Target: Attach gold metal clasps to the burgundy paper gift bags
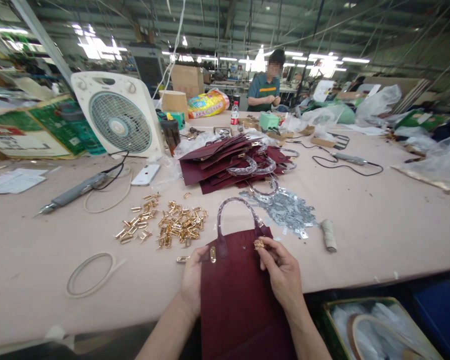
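A dark red bag panel [236, 295] with a plastic-wrapped handle [237, 201] hangs over the table's front edge. My left hand [193, 277] grips its left edge, thumb near a gold clasp piece [213, 254] set in the panel. Another metal piece [182, 259] sticks out beside those fingers. At the panel's upper right, my right hand [281, 267] pinches a small gold fitting [259, 244] against the surface. Gold fittings [182, 222] are piled to the left of the handle, and flat grey metal plates [288, 210] lie to its right.
Stacked dark red panels [225, 162] lie beyond the handle. A fan [120, 117], a phone [145, 174] and a corded tool [75, 191] are at left. A thread spool [328, 235] lies at right. Another person [264, 90] is across the table.
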A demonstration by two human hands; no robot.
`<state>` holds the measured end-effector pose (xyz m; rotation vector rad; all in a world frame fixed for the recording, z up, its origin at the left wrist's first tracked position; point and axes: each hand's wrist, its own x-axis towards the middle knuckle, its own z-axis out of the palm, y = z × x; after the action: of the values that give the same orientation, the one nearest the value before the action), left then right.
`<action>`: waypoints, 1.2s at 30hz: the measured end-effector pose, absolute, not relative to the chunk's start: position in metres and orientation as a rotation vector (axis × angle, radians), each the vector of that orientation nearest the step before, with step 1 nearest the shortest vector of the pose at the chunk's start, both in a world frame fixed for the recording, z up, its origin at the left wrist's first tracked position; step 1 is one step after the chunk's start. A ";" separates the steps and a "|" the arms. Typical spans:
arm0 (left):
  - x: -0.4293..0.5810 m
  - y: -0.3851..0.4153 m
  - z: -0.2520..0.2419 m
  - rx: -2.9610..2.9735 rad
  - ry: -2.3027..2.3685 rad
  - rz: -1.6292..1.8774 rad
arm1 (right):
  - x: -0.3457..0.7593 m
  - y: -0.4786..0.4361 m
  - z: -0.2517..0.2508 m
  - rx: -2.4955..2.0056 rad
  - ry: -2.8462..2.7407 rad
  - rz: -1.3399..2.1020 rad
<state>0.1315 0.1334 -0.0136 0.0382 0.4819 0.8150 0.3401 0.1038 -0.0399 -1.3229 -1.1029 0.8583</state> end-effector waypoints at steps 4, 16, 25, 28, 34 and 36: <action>0.131 0.133 -0.015 0.056 0.491 0.820 | 0.341 0.105 -0.040 -1.318 -1.088 0.890; 0.129 0.135 -0.030 -0.015 0.468 0.825 | 0.338 0.100 -0.038 -1.285 -1.191 0.797; 0.126 0.133 -0.039 0.019 0.361 0.805 | 0.333 0.101 -0.038 -1.264 -1.316 0.654; 0.126 0.132 -0.037 0.007 0.370 0.813 | 0.332 0.102 -0.036 -1.262 -1.345 0.630; 0.128 0.131 -0.027 -0.020 0.404 0.833 | 0.328 0.102 -0.032 -1.266 -1.382 0.589; 0.129 0.131 -0.023 -0.022 0.403 0.828 | 0.327 0.103 -0.033 -1.265 -1.399 0.565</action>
<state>0.1287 0.1311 -0.0234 -0.0219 0.4029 0.8285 0.3266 0.1028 -0.0329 -1.2647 -1.3993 0.5654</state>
